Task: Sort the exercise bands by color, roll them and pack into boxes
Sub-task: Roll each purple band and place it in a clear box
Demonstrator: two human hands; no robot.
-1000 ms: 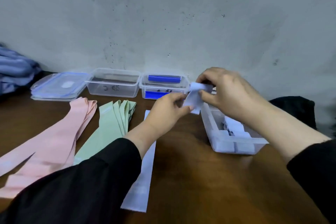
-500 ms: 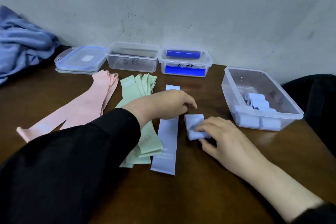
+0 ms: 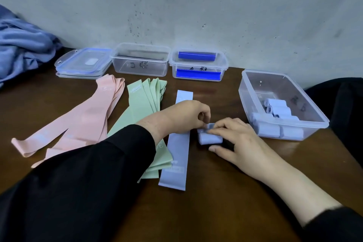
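Note:
A partly rolled light blue band (image 3: 209,138) lies on the brown table (image 3: 216,202) between my hands. My left hand (image 3: 184,116) pinches its loose end from the left, and my right hand (image 3: 237,139) presses fingers on the roll from the right. A flat light blue band (image 3: 176,159) lies just left of the roll. Green bands (image 3: 145,104) and pink bands (image 3: 86,122) lie flat further left. A clear box (image 3: 294,131) at the right holds several rolled light blue bands (image 3: 277,108).
Against the wall stand an empty clear box (image 3: 140,68), a clear box with blue clips (image 3: 198,73) and stacked lids (image 3: 82,63). A blue cloth (image 3: 21,45) lies at far left, a black cloth (image 3: 343,108) at far right.
The hands came down from above the right box to the table with the light blue band. They now hold it as a tighter roll on the tabletop.

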